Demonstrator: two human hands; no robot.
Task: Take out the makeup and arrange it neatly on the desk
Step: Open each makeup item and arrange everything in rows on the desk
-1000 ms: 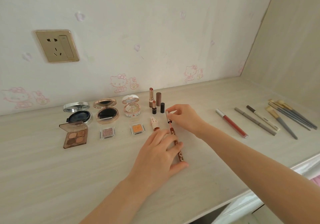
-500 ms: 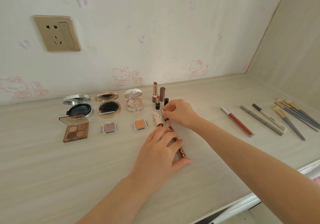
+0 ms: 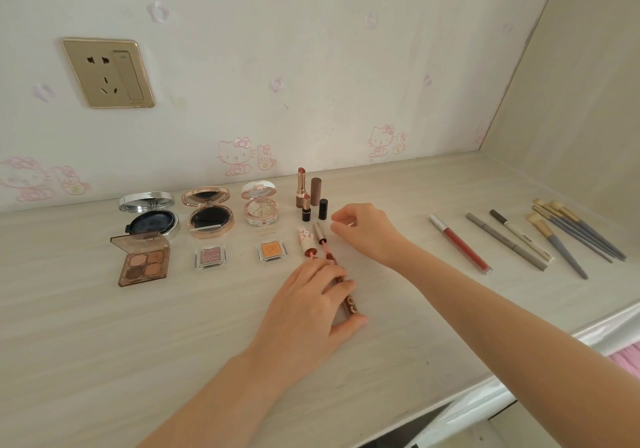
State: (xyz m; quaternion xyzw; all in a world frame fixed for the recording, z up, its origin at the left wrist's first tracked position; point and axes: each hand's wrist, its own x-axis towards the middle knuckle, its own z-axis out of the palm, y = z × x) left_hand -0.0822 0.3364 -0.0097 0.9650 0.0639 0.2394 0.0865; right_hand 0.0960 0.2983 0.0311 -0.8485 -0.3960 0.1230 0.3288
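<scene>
My left hand (image 3: 308,309) lies over a brown lip gloss tube (image 3: 350,304) on the desk (image 3: 104,343), with the tube between thumb and fingers. The tube's wand (image 3: 320,236) lies just beyond it, beside a patterned wand (image 3: 306,244). My right hand (image 3: 363,229) hovers to the right of the wands, fingers loosely curled and holding nothing. Behind stand two uncapped lipsticks (image 3: 302,188) and their caps (image 3: 323,209). To the left sit three opened compacts (image 3: 207,212), an eyeshadow palette (image 3: 143,260) and two single shadows (image 3: 272,252).
On the right lie a red lip gloss (image 3: 460,244), two pencils (image 3: 505,241) and several brushes (image 3: 575,236) in a row. A wall socket (image 3: 107,71) is up on the left. The desk's front edge (image 3: 502,382) runs along the lower right.
My right hand has let go of the wand's cap and drawn a little to the right; the wand now lies on the desk. My left hand stays on the tube.
</scene>
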